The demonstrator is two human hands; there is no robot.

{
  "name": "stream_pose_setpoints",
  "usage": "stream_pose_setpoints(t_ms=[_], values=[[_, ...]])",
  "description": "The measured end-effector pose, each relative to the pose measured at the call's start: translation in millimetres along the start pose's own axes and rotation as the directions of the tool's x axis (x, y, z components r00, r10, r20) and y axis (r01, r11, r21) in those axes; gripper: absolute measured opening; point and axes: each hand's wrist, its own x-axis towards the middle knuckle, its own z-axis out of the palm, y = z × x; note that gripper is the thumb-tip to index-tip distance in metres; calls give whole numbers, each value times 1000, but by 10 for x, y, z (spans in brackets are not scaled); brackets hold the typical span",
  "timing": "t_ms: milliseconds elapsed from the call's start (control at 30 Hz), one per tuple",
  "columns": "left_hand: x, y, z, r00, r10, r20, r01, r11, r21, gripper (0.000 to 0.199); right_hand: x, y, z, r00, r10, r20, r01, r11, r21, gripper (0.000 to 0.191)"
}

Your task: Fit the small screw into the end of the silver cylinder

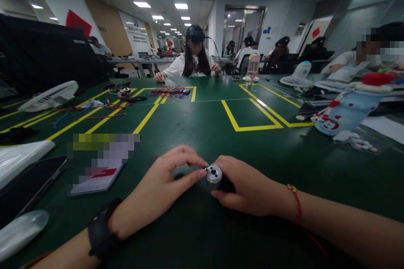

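Green tabletop (pixel 186 124); cylindrical metal motor (pixel 213 178) lower center of frame.
Right hand (pixel 248 185) clamped round motor, from right. Left hand (pixel 162 183) angled in, thumb (pixel 191 179) and forefinger (pixel 192 159) at its rim; pinch unclear.

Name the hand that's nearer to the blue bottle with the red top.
Right. The right hand, gripping the metal cylinder, is left of the bottle and closer to the camera; the left hand is farther left, fingertips at the cylinder's edge.

Silver cylinder (pixel 213 178), holed end up
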Motion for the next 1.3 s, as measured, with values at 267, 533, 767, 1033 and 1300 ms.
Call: stream_pose_setpoints(t_ms=[267, 533, 767, 1033, 1300], values=[[54, 50, 91, 999, 7, -43, -7, 1000, 12, 15, 4, 6, 21, 1000, -16, -20, 15, 999, -38, 20], [35, 97, 93, 999, 13, 31, -15, 997, 73, 19, -1, 5, 20, 1000, -12, -7, 12, 999, -39, 20], [-9, 64, 51, 998, 14, 61, -16, 999, 28, 22, 7, 1, 14, 1000, -25, -10, 25, 999, -28, 19], [-23, -89, 18, 991, -134, 26, 135, 990, -50, 20, 0, 5, -1, 1000, -17, -4, 17, 1000, 4, 27], [32, -247, 5, 937, -349, -16, 344, 928, -141, 20, -4, 12, -10, 1000, -10, 9, 10, 1000, -10, 25]])
